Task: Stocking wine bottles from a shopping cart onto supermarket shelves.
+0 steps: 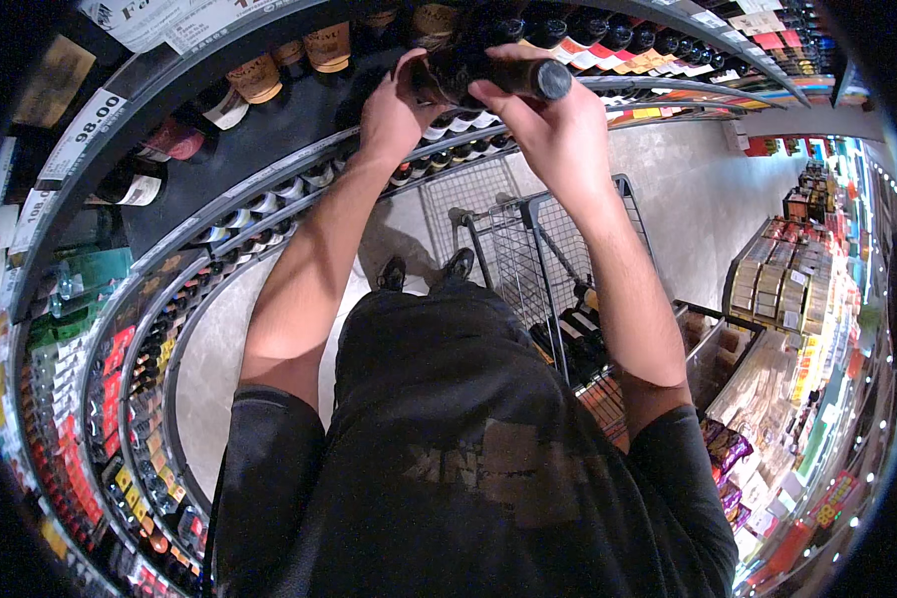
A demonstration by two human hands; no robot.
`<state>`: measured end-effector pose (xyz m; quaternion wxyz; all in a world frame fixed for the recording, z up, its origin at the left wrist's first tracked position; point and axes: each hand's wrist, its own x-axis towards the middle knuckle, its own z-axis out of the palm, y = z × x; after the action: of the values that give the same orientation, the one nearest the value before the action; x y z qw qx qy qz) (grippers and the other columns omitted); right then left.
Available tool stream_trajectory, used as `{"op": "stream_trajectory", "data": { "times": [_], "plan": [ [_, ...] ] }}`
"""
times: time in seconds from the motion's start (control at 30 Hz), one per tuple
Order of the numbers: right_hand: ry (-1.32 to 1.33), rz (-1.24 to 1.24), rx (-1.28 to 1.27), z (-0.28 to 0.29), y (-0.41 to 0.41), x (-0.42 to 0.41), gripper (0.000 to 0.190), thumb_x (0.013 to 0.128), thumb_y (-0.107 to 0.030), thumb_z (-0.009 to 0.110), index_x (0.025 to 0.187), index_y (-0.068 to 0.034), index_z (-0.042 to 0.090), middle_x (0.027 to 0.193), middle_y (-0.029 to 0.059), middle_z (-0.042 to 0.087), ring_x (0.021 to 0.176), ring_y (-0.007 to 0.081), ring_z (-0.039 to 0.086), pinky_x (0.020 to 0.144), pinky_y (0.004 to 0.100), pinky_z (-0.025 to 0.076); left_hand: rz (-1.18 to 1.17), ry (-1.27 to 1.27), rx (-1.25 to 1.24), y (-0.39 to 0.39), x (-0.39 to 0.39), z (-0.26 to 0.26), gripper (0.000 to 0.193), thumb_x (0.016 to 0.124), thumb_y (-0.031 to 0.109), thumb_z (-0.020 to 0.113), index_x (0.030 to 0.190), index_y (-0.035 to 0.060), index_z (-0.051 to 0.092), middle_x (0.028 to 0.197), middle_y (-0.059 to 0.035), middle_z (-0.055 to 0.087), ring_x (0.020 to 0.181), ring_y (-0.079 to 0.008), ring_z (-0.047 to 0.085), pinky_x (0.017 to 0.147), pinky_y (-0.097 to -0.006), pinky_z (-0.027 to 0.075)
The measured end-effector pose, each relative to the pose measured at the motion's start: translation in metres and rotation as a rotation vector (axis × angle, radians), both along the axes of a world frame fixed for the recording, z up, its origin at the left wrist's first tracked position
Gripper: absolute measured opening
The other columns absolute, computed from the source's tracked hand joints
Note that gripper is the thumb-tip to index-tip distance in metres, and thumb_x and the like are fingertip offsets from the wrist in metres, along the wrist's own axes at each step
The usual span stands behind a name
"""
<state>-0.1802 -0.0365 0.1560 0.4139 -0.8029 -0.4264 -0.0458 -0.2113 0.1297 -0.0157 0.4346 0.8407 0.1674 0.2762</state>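
Observation:
A dark wine bottle (525, 78) lies sideways between my hands at the edge of a dark shelf (269, 142), its capped end turned to the right. My right hand (560, 127) is wrapped around the neck end, with the thumb on the near side. At the other end my left hand (392, 112) grips the bottle's body, which is mostly in shadow. Just left of my left hand, bottles with orange-brown labels (327, 48) stand on the same shelf.
Below my right forearm stands a wire shopping cart (504, 247) with several dark bottles (579, 340) inside. Curved tiers of bottles (269, 203) wrap around the left. Stacked boxed goods (774, 273) line the right, across a grey floor (673, 194).

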Motion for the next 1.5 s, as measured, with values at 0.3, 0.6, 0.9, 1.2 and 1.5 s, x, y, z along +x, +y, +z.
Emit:
{"op": "stream_trajectory", "data": {
  "times": [0.3,0.6,0.9,1.2,1.5],
  "plan": [
    [-0.112,0.06,-0.099,-0.026,0.03,0.04,0.033,0.087,-0.024,0.078,0.111,-0.004,0.068,0.082,0.0098,0.073,0.075,0.012,0.068,0.067,0.0273,0.052,-0.008,0.174,-0.033,0.016,0.015,-0.022,0.035,0.069,0.02,0.089,0.097,0.0101,0.069,0.094,-0.0095,0.074,0.09,-0.0291,0.071,0.077,-0.0417,0.054],
    [0.023,0.075,-0.168,-0.014,0.051,0.054,0.031,0.087,-0.023,0.075,0.105,0.0,0.066,0.084,0.022,0.07,0.077,0.035,0.07,0.069,0.0392,0.053,0.127,0.24,-0.035,0.024,0.02,-0.038,0.052,0.069,0.024,0.089,0.108,0.0037,0.062,0.099,-0.0142,0.073,0.096,-0.0328,0.069,0.083,-0.044,0.054],
    [-0.001,0.133,-0.111,-0.027,0.051,0.05,0.033,0.088,-0.027,0.075,0.103,0.0,0.066,0.086,0.022,0.07,0.082,0.0398,0.069,0.071,0.0419,0.054,-0.04,0.293,-0.075,0.042,0.026,-0.05,0.051,0.07,0.022,0.089,0.11,0.0046,0.063,0.102,-0.014,0.073,0.097,-0.0313,0.07,0.084,-0.0415,0.054],
    [-0.178,0.071,-0.32,-0.041,0.1,0.066,0.048,0.087,-0.047,0.068,0.1,-0.001,0.066,0.091,0.0271,0.066,0.089,0.0446,0.064,0.077,0.0497,0.051,-0.006,0.027,-0.145,0.06,0.037,-0.082,0.076,0.069,0.038,0.089,0.128,0.0048,0.054,0.117,-0.0137,0.069,0.112,-0.0298,0.065,0.094,-0.0397,0.051],
    [-0.142,0.018,-0.336,-0.039,0.097,0.106,0.037,0.089,-0.036,0.068,0.115,-0.009,0.066,0.111,0.023,0.066,0.102,0.0422,0.062,0.085,0.0463,0.051,0.147,0.375,-0.062,0.038,0.045,-0.044,0.08,0.063,0.045,0.092,0.114,-0.002,0.053,0.114,-0.0239,0.067,0.11,-0.0407,0.064,0.094,-0.045,0.051]
  ]
}}
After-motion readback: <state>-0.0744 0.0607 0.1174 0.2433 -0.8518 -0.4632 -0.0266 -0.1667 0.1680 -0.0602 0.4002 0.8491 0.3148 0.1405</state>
